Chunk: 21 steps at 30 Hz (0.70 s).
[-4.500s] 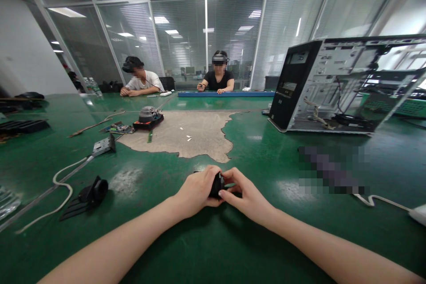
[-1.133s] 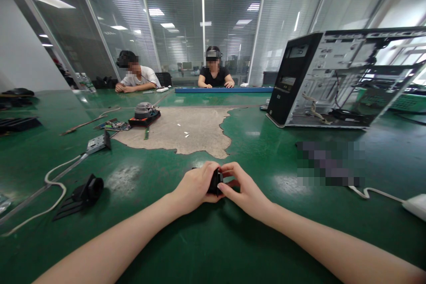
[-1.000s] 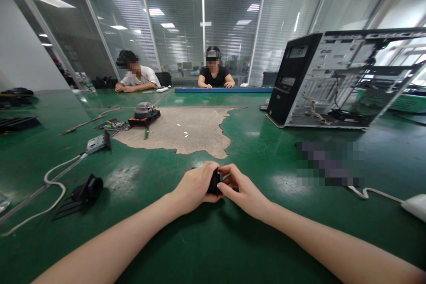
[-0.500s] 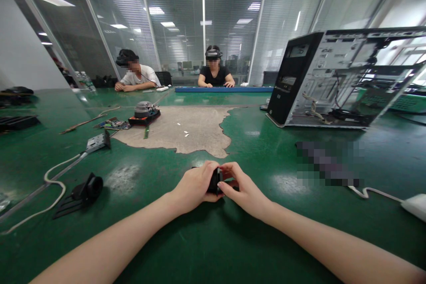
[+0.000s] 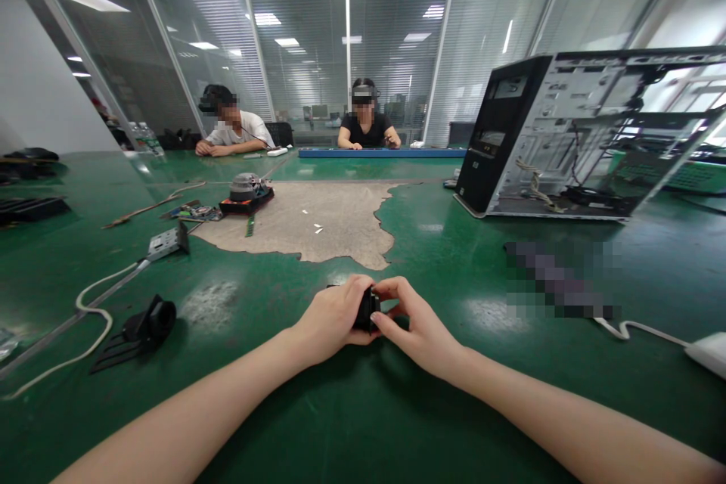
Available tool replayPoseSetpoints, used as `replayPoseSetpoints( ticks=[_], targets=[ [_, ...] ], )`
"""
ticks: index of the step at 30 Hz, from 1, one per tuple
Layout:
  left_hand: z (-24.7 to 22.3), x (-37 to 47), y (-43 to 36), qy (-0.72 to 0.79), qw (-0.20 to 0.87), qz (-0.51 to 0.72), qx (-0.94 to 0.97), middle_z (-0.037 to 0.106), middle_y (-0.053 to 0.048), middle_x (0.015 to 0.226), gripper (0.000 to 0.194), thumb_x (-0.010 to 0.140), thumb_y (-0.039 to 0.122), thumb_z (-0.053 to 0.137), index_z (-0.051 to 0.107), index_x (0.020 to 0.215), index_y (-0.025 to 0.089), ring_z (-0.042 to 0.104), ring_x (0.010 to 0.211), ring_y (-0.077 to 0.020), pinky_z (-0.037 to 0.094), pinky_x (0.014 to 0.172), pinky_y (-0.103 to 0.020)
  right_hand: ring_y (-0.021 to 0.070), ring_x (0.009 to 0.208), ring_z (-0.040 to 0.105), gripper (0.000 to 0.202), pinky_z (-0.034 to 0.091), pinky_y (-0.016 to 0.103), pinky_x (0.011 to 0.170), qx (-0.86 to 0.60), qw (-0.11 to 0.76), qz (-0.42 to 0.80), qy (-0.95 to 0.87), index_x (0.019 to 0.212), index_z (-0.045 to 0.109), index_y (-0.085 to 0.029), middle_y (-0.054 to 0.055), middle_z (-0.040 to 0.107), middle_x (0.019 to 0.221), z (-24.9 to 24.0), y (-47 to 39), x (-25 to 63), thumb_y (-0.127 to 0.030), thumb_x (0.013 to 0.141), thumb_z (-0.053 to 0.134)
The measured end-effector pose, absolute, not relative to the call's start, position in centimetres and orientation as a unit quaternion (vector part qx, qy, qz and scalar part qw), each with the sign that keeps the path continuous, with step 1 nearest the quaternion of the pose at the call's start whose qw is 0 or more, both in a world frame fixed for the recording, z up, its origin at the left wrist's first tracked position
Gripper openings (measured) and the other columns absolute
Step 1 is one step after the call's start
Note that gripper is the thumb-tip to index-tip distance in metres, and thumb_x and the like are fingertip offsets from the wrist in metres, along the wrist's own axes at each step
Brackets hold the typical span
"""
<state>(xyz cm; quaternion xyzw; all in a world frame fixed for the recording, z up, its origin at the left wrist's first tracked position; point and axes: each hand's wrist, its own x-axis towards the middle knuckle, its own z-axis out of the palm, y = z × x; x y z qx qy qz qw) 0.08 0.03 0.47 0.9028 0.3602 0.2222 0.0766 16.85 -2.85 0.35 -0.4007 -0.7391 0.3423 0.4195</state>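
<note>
Low over the green table in front of me, a small black boxy part (image 5: 365, 315) is between my two hands; its kind is hard to make out because fingers cover most of it. My left hand (image 5: 336, 318) wraps round it from the left, thumb over the top. From the right, the thumb and fingers of my right hand (image 5: 404, 315) pinch at the end of the same part. A further dark edge shows just behind my left hand.
Left lie a black plastic duct-like piece (image 5: 148, 329), a metal bracket box (image 5: 165, 240) and a white cable (image 5: 94, 308). Ahead are a fan cooler (image 5: 247, 193) and a brown sheet (image 5: 340, 223). An opened computer case (image 5: 544, 144) stands right. Two people sit across the table.
My hands hold nearly the same pose; slightly more of the black part's right end shows between them. Across the table, the person in black has raised one hand.
</note>
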Motion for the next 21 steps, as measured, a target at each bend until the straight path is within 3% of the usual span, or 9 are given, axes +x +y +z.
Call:
replayPoseSetpoints(
  ticks=[6, 13, 21],
  targets=[
    [0.40, 0.02, 0.06, 0.360, 0.071, 0.220, 0.904, 0.049, -0.005, 0.104, 0.058, 0.063, 0.029, 0.063, 0.030, 0.110, 0.021, 0.056, 0.084, -0.0219, 0.045, 0.070, -0.033, 0.0133, 0.080, 0.053, 0.026, 0.048, 0.028, 0.066, -0.406, 0.389, 0.394, -0.727, 0.101, 0.042, -0.020, 0.004, 0.051, 0.094, 0.43, -2.75, 16.87, -0.020, 0.077, 0.050],
    [0.09, 0.18, 0.16, 0.357, 0.056, 0.229, 0.904, 0.049, -0.007, 0.105, 0.057, 0.065, 0.033, 0.060, 0.029, 0.110, 0.020, 0.056, 0.084, -0.0223, 0.046, 0.069, -0.034, 0.0150, 0.089, 0.051, 0.013, 0.048, 0.027, 0.069, -0.380, 0.447, 0.365, -0.723, 0.091, 0.049, -0.020, 0.005, 0.048, 0.097, -0.06, -2.47, 17.00, -0.024, 0.078, 0.049],
    [0.33, 0.06, 0.03, 0.358, 0.068, 0.224, 0.904, 0.049, -0.006, 0.104, 0.056, 0.065, 0.032, 0.061, 0.030, 0.110, 0.021, 0.056, 0.085, -0.0219, 0.045, 0.070, -0.033, 0.0134, 0.080, 0.055, 0.024, 0.048, 0.028, 0.067, -0.418, 0.396, 0.402, -0.712, 0.099, 0.044, -0.019, 0.004, 0.052, 0.092, 0.29, -2.61, 16.89, -0.020, 0.076, 0.050]
  ],
)
